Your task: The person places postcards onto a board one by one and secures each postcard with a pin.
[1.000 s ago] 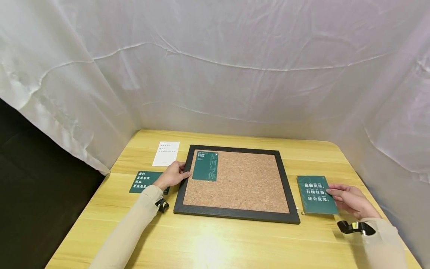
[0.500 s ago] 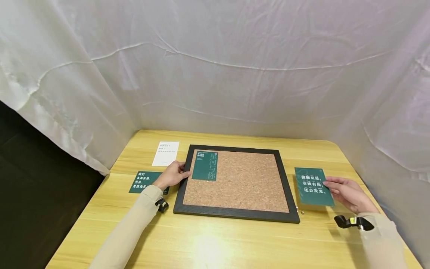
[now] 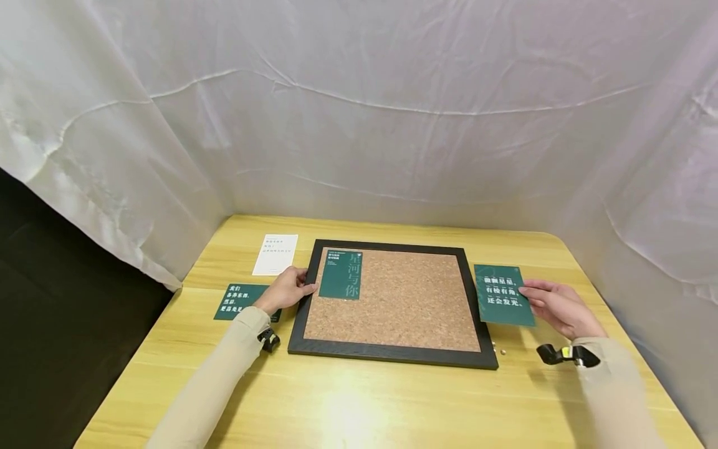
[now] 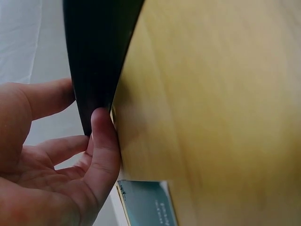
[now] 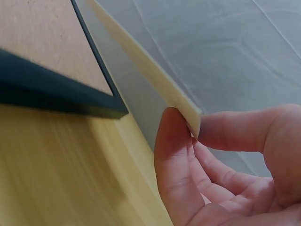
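My left hand [image 3: 285,290] grips the left edge of a black-framed cork board [image 3: 398,305] that lies on the table. In the left wrist view, the fingers and thumb stand either side of the black frame [image 4: 96,52]. A green card [image 3: 341,277] with white lettering lies on the cork at the upper left. Between thumb and fingers, my right hand [image 3: 561,307] pinches the right edge of another green card [image 3: 501,290], raised above the table by the board's right side. From the right wrist, this card [image 5: 146,61] shows edge-on, tilted.
A white card [image 3: 275,254] and a green card [image 3: 238,296] lie left of the board, the green one partly hidden by my left hand. Tiny shiny pieces [image 3: 503,352] rest by the board's lower right corner. Pale curtains [image 3: 381,125] hang behind the table.
My right hand has lifted the green card off the table and carried it left and away from me, to the board's right edge. My left hand keeps its grip on the board.
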Demonstrator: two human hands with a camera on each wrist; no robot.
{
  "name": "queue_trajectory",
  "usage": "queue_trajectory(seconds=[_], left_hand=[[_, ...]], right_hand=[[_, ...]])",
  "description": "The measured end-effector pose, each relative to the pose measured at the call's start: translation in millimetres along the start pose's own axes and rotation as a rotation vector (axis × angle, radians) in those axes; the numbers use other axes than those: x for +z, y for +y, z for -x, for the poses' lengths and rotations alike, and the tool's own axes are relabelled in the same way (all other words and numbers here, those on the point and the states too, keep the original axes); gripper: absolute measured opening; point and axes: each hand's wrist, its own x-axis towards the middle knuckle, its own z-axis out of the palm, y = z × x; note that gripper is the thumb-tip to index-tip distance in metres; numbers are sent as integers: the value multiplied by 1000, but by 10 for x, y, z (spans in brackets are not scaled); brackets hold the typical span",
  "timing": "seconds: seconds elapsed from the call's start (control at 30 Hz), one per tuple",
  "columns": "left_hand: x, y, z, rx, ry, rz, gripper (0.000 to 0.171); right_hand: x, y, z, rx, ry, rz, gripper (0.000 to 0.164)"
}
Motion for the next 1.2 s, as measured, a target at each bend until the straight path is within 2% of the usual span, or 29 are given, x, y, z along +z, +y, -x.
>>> queue_trajectory(seconds=[0.1,0.3,0.67,0.93,1.2], left_hand=[[-8,-13,-5,-4,5,3,30],[-19,-31,-11,-16,6,-6,33],[-17,-3,0,-25,8,-3,35],[-4,-14,-9,-15,7,-17,34],[-2,4,-3,-9,5,-22,29]], right_hand=[[111,-66,-52,-15,-9,-13,33],[326,-180,-155,-25,-20,-57,30],[627,-309,-361,-48,-4,31,41],[836,-399,-487,-69,9,89,57],[1071,-441,-602,-88,11,114,59]])
